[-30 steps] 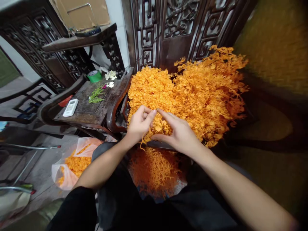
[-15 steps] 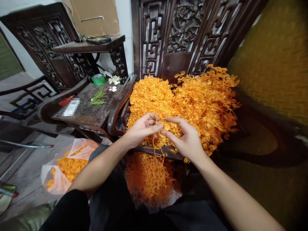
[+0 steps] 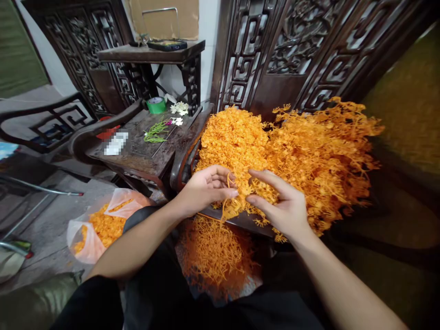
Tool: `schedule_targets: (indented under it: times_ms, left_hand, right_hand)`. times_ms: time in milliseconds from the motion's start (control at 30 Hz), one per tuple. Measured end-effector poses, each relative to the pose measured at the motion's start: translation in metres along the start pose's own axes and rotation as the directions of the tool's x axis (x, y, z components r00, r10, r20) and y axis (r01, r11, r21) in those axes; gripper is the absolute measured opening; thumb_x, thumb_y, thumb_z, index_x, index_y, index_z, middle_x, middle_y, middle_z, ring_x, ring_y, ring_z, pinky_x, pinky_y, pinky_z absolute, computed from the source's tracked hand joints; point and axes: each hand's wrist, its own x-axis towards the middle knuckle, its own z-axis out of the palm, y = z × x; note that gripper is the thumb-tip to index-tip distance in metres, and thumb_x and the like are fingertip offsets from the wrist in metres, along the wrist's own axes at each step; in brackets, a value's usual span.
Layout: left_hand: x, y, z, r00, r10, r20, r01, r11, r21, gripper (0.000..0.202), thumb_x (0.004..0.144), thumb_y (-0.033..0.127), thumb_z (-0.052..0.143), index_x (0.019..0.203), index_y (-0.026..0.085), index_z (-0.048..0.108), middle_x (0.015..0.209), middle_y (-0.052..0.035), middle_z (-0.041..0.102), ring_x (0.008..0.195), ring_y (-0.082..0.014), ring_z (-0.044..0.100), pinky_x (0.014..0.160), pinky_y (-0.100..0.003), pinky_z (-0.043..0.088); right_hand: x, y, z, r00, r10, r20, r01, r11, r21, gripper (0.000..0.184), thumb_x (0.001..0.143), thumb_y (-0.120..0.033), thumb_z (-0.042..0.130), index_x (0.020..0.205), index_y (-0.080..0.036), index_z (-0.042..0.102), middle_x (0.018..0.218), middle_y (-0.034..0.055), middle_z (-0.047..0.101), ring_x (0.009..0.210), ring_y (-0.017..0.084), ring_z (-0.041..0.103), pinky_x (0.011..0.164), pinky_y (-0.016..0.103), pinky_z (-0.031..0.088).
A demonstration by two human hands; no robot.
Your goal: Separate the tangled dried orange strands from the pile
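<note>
My left hand (image 3: 202, 190) is closed, thumb against the fingers, on an orange plastic flower sprig (image 3: 231, 210) whose thin strands hang below the fingertips. Close to its right side is my right hand (image 3: 288, 204), with thumb and forefinger apart and nothing clearly gripped between them. Behind both hands, a pile of orange plastic flower pieces (image 3: 233, 133) sits on a dark wooden chair. A bushier mass of orange branching sprigs (image 3: 319, 156) spreads to the right. Below the seat edge, between my knees, lies a heap of thin orange stems (image 3: 213, 252).
A plastic bag (image 3: 129, 198) with orange pieces stands on the floor at left. The dark side table (image 3: 137, 160) holds green tape (image 3: 156, 105), green stems (image 3: 156, 132) and white flowers (image 3: 179, 108). A phone (image 3: 167, 45) lies on a higher stand. Carved chair backs (image 3: 288, 41) rise behind.
My right thumb and forefinger have moved apart and away from the left fingertips. The left hand still holds the orange sprig. The whole view has shifted, placing the furniture farther right.
</note>
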Motion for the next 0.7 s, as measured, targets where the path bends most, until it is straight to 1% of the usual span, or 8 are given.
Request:
schedule_targets:
  times_ms: [67, 167, 267, 367, 433, 567, 633, 700]
  left_hand:
    - [-0.002, 0.001, -0.003, 1.0, 0.019, -0.017, -0.019, 1.0, -0.013, 0.044, 0.072, 0.025, 0.088, 0.108, 0.017, 0.064, 0.107, -0.0059, 0.069, 0.078, -0.0092, 0.062, 0.065, -0.021, 0.049]
    - [-0.006, 0.003, -0.006, 0.998, 0.055, -0.016, -0.055, 0.998, -0.009, 0.048, 0.074, 0.023, 0.087, 0.116, 0.019, 0.064, 0.115, -0.0069, 0.069, 0.077, -0.0082, 0.062, 0.068, -0.022, 0.051]
    - [-0.008, 0.004, -0.007, 0.996, 0.088, -0.021, -0.087, 0.995, 0.044, 0.05, 0.075, 0.022, 0.086, 0.119, 0.019, 0.064, 0.109, -0.0058, 0.07, 0.076, -0.0082, 0.061, 0.071, -0.024, 0.052]
    - [-0.009, 0.004, -0.008, 0.992, 0.117, -0.049, -0.112, 0.989, 0.097, 0.051, 0.075, 0.024, 0.087, 0.12, 0.02, 0.065, 0.094, -0.0024, 0.07, 0.072, -0.0086, 0.059, 0.068, -0.023, 0.051]
    - [-0.009, 0.004, -0.006, 0.991, 0.12, -0.064, -0.114, 0.989, 0.098, 0.049, 0.074, 0.025, 0.087, 0.118, 0.019, 0.065, 0.09, -0.0016, 0.069, 0.072, -0.0092, 0.06, 0.068, -0.023, 0.052]
    - [-0.007, 0.004, -0.001, 0.994, 0.099, -0.054, -0.091, 0.987, 0.129, 0.04, 0.07, 0.027, 0.09, 0.103, 0.016, 0.07, 0.095, -0.0049, 0.073, 0.08, -0.0123, 0.066, 0.076, -0.028, 0.056]
    - [-0.005, 0.004, 0.003, 0.996, 0.081, -0.032, -0.075, 0.984, 0.16, 0.035, 0.071, 0.029, 0.09, 0.097, 0.015, 0.072, 0.09, -0.0045, 0.073, 0.079, -0.0127, 0.066, 0.075, -0.028, 0.055]
    - [-0.003, 0.004, 0.006, 0.998, 0.064, -0.013, -0.06, 0.981, 0.184, 0.03, 0.073, 0.031, 0.088, 0.091, 0.014, 0.072, 0.083, -0.0028, 0.07, 0.073, -0.0109, 0.064, 0.069, -0.025, 0.052]
  right_hand:
    - [0.001, -0.002, 0.003, 1.0, -0.006, -0.025, 0.006, 1.0, 0.009, 0.037, 0.085, -0.039, 0.081, 0.121, -0.03, 0.076, 0.119, 0.0056, 0.077, 0.113, 0.029, 0.072, 0.102, 0.048, 0.058]
    - [0.001, -0.006, 0.008, 0.999, -0.012, -0.037, 0.013, 0.999, 0.031, 0.032, 0.085, -0.035, 0.081, 0.117, -0.03, 0.076, 0.115, 0.005, 0.078, 0.108, 0.028, 0.074, 0.099, 0.046, 0.059]
    - [0.001, -0.009, 0.012, 0.999, -0.011, -0.037, 0.013, 0.998, 0.058, 0.025, 0.087, -0.031, 0.079, 0.112, -0.03, 0.075, 0.108, 0.0042, 0.078, 0.101, 0.025, 0.074, 0.094, 0.044, 0.06]
    - [-0.001, -0.011, 0.012, 0.999, -0.042, -0.017, 0.042, 0.998, 0.055, 0.022, 0.089, -0.028, 0.077, 0.11, -0.031, 0.074, 0.103, 0.004, 0.077, 0.095, 0.024, 0.073, 0.089, 0.043, 0.06]
    - [-0.001, -0.011, 0.01, 0.997, -0.074, -0.003, 0.074, 0.997, 0.02, 0.032, 0.087, -0.029, 0.079, 0.118, -0.032, 0.074, 0.108, 0.0048, 0.077, 0.098, 0.025, 0.073, 0.091, 0.043, 0.06]
    - [0.0, -0.008, 0.008, 0.994, -0.1, 0.048, 0.102, 0.994, -0.042, 0.068, 0.079, -0.039, 0.087, 0.143, -0.031, 0.063, 0.127, 0.0084, 0.073, 0.111, 0.029, 0.071, 0.095, 0.044, 0.059]
    - [0.0, -0.005, 0.009, 0.992, -0.091, 0.089, 0.094, 0.995, -0.03, 0.073, 0.082, -0.041, 0.084, 0.149, -0.029, 0.058, 0.134, 0.0102, 0.07, 0.117, 0.03, 0.069, 0.097, 0.045, 0.059]
    - [0.0, -0.004, 0.009, 0.99, -0.08, 0.116, 0.08, 0.997, -0.001, 0.065, 0.088, -0.04, 0.079, 0.148, -0.027, 0.058, 0.136, 0.0107, 0.069, 0.121, 0.029, 0.068, 0.099, 0.045, 0.058]
